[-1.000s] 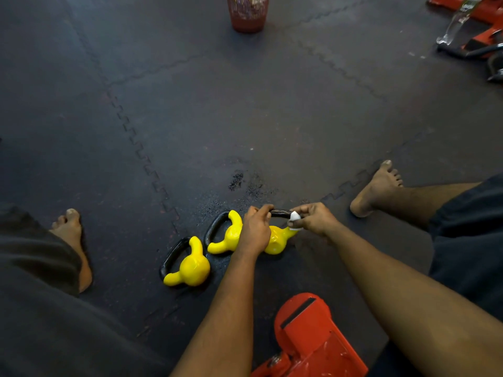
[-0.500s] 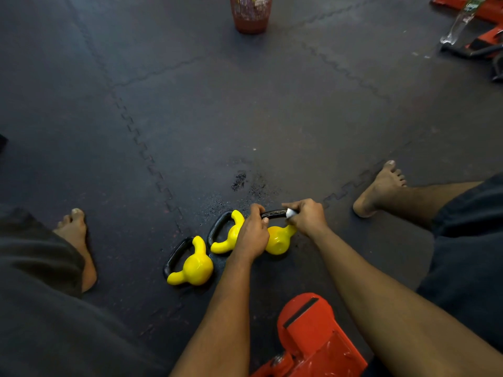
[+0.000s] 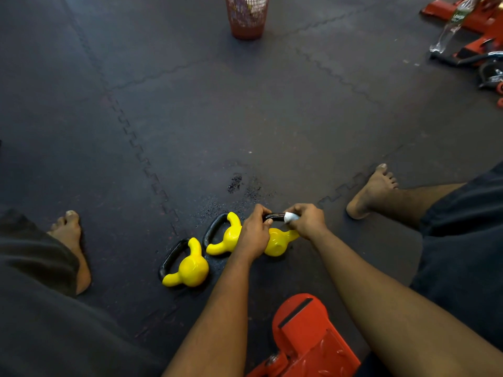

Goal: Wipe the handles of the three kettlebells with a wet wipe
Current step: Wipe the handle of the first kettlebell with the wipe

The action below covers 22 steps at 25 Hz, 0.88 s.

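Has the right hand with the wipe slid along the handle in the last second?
Yes. The right hand and wet wipe have slid left along the black handle, toward the left hand that steadies it.

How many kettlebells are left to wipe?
Hard to count. Right now the right hand presses the white wipe on the black handle of the right kettlebell, while the left hand steadies it. The middle kettlebell and left kettlebell lie untouched on the mat; whether their handles are already clean can't be seen.
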Available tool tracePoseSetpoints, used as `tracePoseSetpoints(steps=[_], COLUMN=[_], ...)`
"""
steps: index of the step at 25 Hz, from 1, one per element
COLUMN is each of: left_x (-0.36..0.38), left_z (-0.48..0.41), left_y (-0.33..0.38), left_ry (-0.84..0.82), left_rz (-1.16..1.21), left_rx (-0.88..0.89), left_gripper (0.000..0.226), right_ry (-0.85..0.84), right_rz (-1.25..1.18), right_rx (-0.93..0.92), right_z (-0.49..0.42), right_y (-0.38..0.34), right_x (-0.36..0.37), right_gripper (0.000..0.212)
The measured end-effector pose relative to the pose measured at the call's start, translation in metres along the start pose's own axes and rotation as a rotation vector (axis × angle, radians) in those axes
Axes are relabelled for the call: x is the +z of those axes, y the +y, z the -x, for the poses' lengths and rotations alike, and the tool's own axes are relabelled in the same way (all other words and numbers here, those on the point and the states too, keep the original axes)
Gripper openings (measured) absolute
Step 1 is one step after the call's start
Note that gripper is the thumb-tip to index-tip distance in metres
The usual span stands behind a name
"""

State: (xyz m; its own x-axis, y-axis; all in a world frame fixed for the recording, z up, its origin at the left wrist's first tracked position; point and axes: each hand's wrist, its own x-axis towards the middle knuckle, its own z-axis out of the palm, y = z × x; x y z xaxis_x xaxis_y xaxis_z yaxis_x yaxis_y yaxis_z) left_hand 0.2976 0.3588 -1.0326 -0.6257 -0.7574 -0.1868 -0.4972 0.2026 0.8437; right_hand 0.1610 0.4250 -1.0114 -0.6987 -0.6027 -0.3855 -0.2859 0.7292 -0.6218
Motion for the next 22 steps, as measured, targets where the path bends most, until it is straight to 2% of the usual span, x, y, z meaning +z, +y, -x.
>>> tracePoseSetpoints(steps=[5,10,15,19,22], left_x=[0.001,0.001,0.001,0.0,-0.004], left_z=[-0.001,-0.002,0.0,0.002,0.001], left_y=[-0.003,-0.007,-0.007,-0.009,-0.013], left_ry=[-0.027,-0.036,-0.003,0.006,0.001], left_rz=[0.016,-0.017,0.056,0.056,0.066], left_rx=[-0.016,-0.04,-0.033,-0.007,-0.023], left_gripper=[0.017,0.014,0.013,0.011,0.011], right_ry=[0.056,0.184,0.183,0.202,0.208], right_rz=[-0.017,0.144,0.075,-0.075,-0.111], right_rx=[0.127,-0.027,-0.171,-0.022,0.065], right_z=[-0.002,0.016,0.028,0.019,0.015], right_y=[0.009,-0.013,-0.013,0.011,0.026], right_x=[0.0,0.027,0.033,0.014,0.007], right_gripper=[0.021,0.036,0.036,0.026,0.029])
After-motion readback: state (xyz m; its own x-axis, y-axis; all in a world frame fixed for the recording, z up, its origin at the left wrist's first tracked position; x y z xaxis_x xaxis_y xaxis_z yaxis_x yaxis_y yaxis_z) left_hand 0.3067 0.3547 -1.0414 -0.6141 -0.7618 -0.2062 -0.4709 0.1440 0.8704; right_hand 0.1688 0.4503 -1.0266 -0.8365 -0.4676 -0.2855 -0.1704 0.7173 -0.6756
